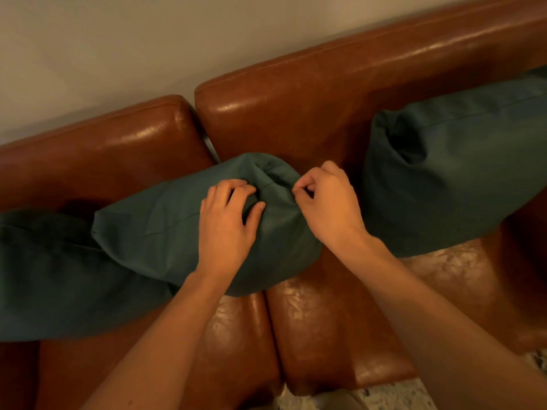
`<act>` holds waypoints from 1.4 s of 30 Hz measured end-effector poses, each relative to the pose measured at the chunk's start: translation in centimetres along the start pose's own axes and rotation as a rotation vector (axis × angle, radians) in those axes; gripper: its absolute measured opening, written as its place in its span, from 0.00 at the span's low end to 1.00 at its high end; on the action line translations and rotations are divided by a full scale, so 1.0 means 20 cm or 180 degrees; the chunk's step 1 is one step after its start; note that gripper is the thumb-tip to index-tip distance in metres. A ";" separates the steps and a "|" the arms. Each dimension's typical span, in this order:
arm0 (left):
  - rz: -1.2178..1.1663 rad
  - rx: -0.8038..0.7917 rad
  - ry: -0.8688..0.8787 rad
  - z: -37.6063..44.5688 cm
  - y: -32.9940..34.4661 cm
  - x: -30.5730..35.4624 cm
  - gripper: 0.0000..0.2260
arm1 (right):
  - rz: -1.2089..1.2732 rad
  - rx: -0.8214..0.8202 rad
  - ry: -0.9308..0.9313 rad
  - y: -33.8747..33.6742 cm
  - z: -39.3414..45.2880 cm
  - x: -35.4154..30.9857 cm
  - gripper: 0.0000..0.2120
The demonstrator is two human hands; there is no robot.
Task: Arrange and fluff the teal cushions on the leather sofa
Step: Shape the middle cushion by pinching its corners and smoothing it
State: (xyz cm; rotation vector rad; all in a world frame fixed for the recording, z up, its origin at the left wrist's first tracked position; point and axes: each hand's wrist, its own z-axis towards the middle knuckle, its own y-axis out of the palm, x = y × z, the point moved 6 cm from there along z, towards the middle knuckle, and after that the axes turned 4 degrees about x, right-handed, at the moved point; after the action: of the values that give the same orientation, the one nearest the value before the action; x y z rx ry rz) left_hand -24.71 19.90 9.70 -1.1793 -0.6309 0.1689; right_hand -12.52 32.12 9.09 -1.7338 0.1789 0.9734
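Observation:
Three teal cushions lie on a brown leather sofa point(310, 119). The middle cushion point(165, 226) leans over the seam between two seat sections. My left hand point(226, 223) rests on its upper corner with fingers curled into the fabric. My right hand point(328, 199) pinches the same corner's right edge between thumb and fingers. The left cushion point(44, 279) lies flat, partly under the middle one. The right cushion point(455, 173) stands against the backrest, apart from both hands.
A pale wall point(118, 54) runs behind the backrest. Bare seat leather point(331, 321) shows in front of the cushions. Speckled floor point(399, 395) appears at the bottom right, below the sofa's front edge.

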 end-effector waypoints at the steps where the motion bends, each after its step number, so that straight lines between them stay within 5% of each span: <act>1: -0.0007 -0.0012 -0.0006 0.00 0.00 0.00 0.10 | 0.0339 0.0257 0.0141 -0.01 -0.03 0.02 0.02; 6: -0.0147 0.0015 -0.0014 0.01 -0.02 0.05 0.09 | 0.1634 0.1003 0.1009 0.03 -0.15 0.12 0.01; 9: -0.0346 0.0251 0.0278 0.10 -0.11 0.15 0.08 | 0.1761 0.1027 0.0945 0.05 -0.16 0.12 0.01; 15: 0.0603 -0.1173 0.0797 0.25 0.00 0.23 0.17 | 0.1582 0.0988 0.0678 0.03 -0.17 0.11 0.00; 25: -0.0164 -0.0614 0.0713 0.12 -0.03 0.16 0.04 | 0.1633 0.0620 0.0299 0.00 -0.07 0.12 0.04; 32: -0.0300 0.0123 0.0668 0.08 -0.12 0.21 0.07 | -0.0295 -0.1137 -0.1452 0.08 0.26 -0.10 0.11; 37: -0.0215 0.0129 0.0447 0.13 -0.14 0.18 0.03 | -0.0310 -0.0930 -0.1595 0.11 0.28 -0.11 0.02; 42: -0.0223 -0.0098 0.0164 0.08 -0.09 0.08 0.04 | 0.0879 -0.0388 -0.0742 0.06 0.27 0.00 0.03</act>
State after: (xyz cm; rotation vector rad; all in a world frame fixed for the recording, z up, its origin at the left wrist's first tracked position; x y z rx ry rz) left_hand -24.70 21.13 12.30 -1.1857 -0.6304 0.0697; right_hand -15.85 36.24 7.81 -1.7178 0.2148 1.4053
